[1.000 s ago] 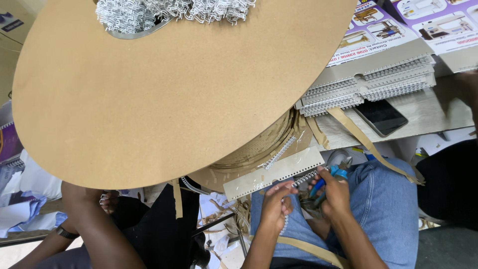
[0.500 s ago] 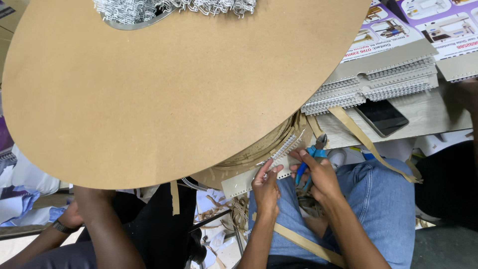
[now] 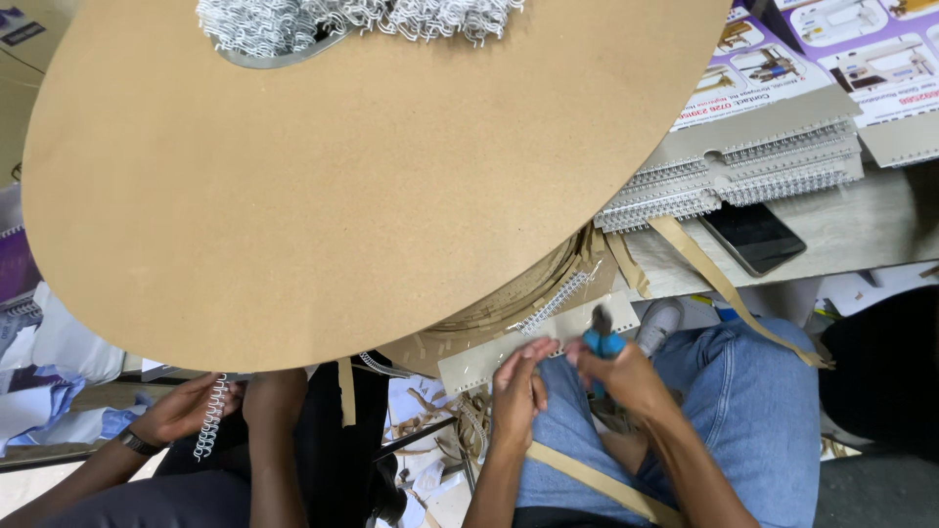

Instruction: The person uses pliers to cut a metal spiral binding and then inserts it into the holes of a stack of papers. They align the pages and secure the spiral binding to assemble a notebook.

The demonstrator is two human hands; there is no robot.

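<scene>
Pliers [image 3: 602, 342] with blue handles are grasped in the grip of the right hand [image 3: 626, 376], above the lap in blue jeans. Left hand [image 3: 518, 386] pinches the near edge of a flat grey card [image 3: 533, 347] with a punched row of holes and a silver wire comb. On the far side, a big round brown cardboard disc [image 3: 362, 186] covers the desk [image 3: 851, 230].
</scene>
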